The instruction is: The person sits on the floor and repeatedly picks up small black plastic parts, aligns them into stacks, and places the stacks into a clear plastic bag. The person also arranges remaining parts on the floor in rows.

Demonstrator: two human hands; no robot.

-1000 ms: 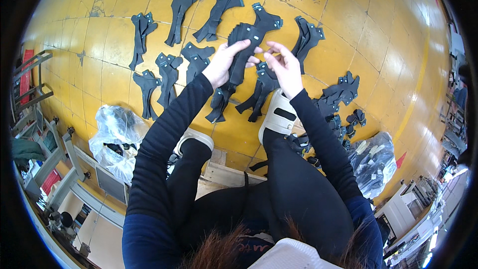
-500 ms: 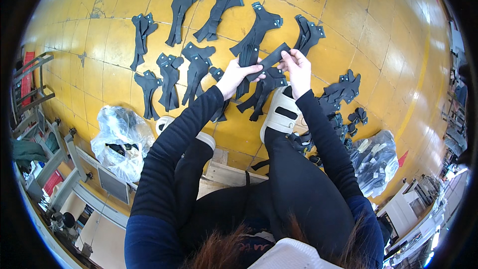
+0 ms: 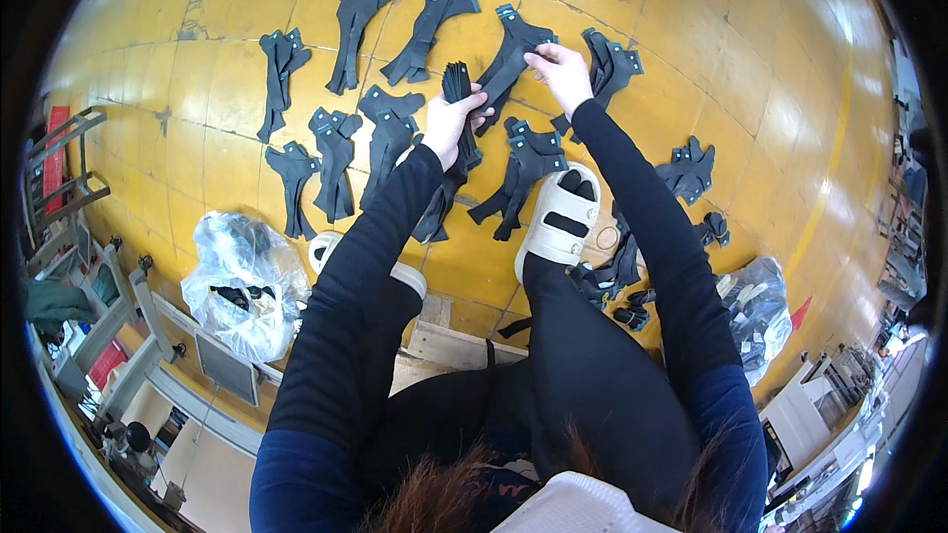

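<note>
My left hand (image 3: 453,126) is closed around a bundle of narrow black fabric strips (image 3: 457,81), whose upper ends fan out above the fingers. To its right, my right hand (image 3: 561,74) pinches the end of one black fabric strip (image 3: 508,76). That strip lies over or just above a pile of black fabric pieces (image 3: 517,32) on the floor; whether it touches them I cannot tell. Below my hands lies another black pile (image 3: 530,160), close to my right sandal. A further pile (image 3: 611,69) sits just right of my right hand.
Several similar black piles lie in rows on the yellow tiled floor (image 3: 222,89). Clear plastic bags with contents stand at left (image 3: 247,237) and right (image 3: 755,306). Pale sandals (image 3: 553,227) are on my feet. A metal-framed stand (image 3: 163,365) is at the left.
My right hand has moved up and left with a strip toward the upper middle pile. My left hand, with the bundle, has shifted slightly left and up.
</note>
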